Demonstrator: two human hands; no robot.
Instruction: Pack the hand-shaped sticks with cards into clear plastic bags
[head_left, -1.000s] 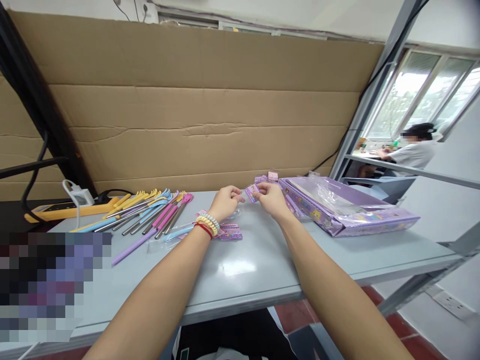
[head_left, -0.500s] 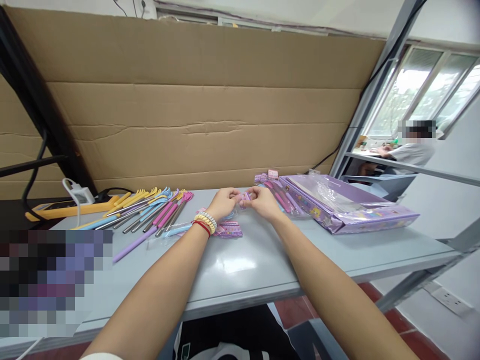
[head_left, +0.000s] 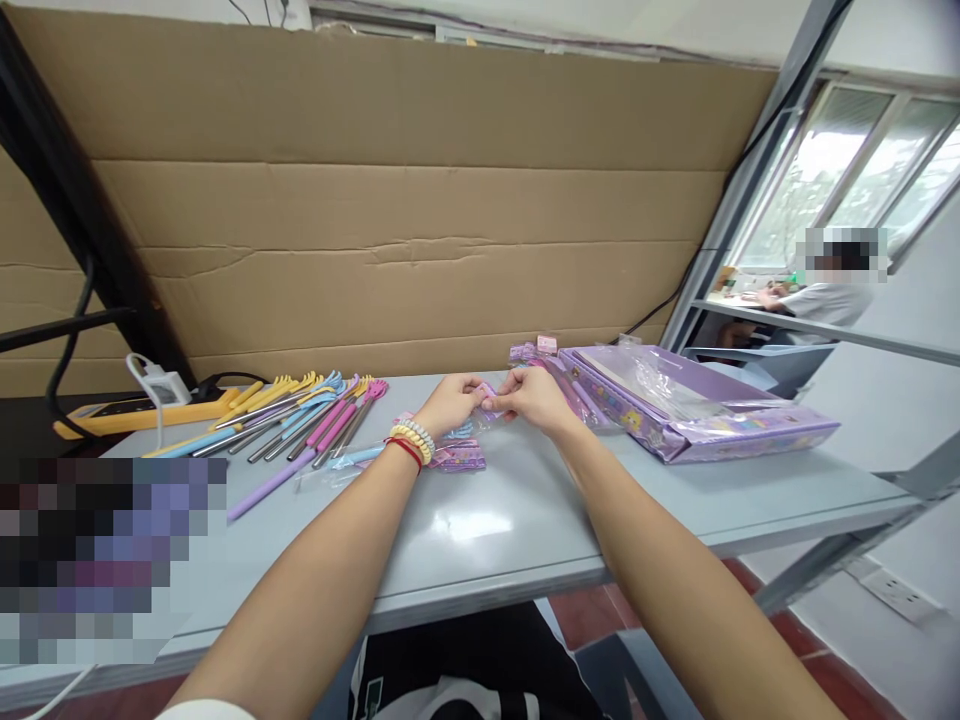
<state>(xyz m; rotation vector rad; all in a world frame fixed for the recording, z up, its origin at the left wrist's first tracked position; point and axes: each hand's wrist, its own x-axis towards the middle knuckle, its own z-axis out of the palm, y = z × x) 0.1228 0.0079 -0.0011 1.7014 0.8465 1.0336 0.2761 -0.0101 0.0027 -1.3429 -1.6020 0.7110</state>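
Over the middle of the table, my left hand and my right hand pinch a small purple printed card that looks wrapped in clear plastic. Both sets of fingertips are closed on it, close together. Just below my left hand lies a clear bag with a pink-purple printed header; a light blue handle shows inside, partly hidden by my wrist. To the left, several telescopic back scratchers with yellow, blue and pink heads are spread in a pile. Bagged pink and purple ones lie beyond my right hand.
A large purple printed package with clear plastic on it sits at the table's right. A yellow device and a white charger are at the back left. Cardboard stands behind the table. A person sits near the window.
My right fingertips have shifted slightly on the small card, and more of its purple face shows between my hands. The things on the table lie as before.
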